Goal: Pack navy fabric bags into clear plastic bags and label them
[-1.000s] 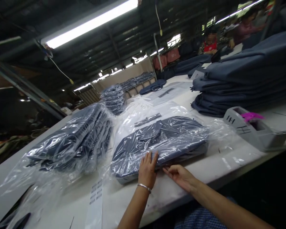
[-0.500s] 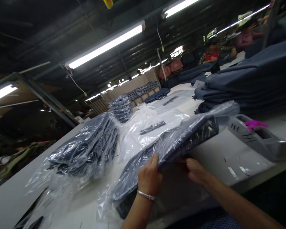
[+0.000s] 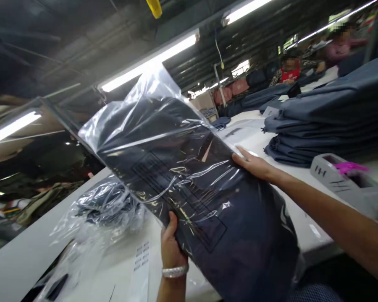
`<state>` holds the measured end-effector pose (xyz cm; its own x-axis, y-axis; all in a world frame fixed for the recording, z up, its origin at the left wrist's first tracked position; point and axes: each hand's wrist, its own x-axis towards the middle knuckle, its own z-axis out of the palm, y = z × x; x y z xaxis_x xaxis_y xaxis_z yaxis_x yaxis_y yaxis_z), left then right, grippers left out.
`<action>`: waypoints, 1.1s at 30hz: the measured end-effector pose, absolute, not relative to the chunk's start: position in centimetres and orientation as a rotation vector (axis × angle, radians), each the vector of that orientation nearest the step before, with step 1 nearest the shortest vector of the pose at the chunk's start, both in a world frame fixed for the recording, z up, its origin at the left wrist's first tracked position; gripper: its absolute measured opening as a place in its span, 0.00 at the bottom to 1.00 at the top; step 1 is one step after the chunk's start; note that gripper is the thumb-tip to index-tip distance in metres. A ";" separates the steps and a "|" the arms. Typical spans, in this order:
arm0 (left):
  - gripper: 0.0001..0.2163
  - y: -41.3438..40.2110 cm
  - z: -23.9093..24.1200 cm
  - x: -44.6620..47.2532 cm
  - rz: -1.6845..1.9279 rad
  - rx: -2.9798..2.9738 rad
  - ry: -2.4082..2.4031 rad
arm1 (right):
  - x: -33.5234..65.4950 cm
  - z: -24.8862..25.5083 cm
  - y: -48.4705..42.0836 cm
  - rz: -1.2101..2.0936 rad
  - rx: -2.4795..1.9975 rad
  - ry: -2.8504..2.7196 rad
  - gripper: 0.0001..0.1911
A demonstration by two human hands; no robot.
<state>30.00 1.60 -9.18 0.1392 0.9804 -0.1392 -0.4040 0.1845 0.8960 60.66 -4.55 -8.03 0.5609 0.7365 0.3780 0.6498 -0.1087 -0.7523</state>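
A dark navy fabric item in a clear plastic bag (image 3: pixel 189 176) is held up at a slant before me, with faint printed lines and text on the plastic. My left hand (image 3: pixel 172 245), with a silvery bracelet at the wrist, grips its lower left edge, thumb on the front face. On the opposite edge, my right hand (image 3: pixel 253 162) is closed, thumb at the front; its other fingers are partly hidden. Loose plastic sticks out past the fabric at the upper end. Behind it on the left lies a pile of similar plastic-bagged items (image 3: pixel 108 201), partly covered.
The white table (image 3: pixel 15 260) carries a sheet of printed labels (image 3: pixel 141 264) and loose clear plastic (image 3: pixel 82 260). To the right rise a stack of navy fabric items (image 3: pixel 334 117) and a grey plastic holder (image 3: pixel 337 180) with something magenta. Two people work at the back right.
The bagged item has been raised off the table and turned so its broad printed face shows. My right hand has moved up onto its right edge. My left hand has shifted slightly left and down.
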 end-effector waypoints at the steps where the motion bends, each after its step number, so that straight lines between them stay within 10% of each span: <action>1: 0.18 0.7 -10.7 30.4 1.162 0.745 0.912 | 61.4 -8.6 -4.1 0.251 -1.866 -1.199 0.40; 13: 0.29 -9.3 -23.5 35.0 0.751 0.358 0.830 | 62.6 -13.8 7.2 0.371 -1.914 -1.903 0.29; 20: 0.32 -8.1 -20.3 32.5 -0.237 1.316 0.574 | 59.8 -15.5 5.9 0.368 -1.946 -1.887 0.30; 26: 0.19 2.6 -17.1 25.1 0.623 2.428 0.951 | 58.6 -18.9 -7.3 0.127 -1.897 -1.787 0.29; 33: 0.23 9.4 -24.1 19.7 0.525 2.729 1.304 | 61.9 -25.0 -15.7 -0.048 -2.215 -1.476 0.34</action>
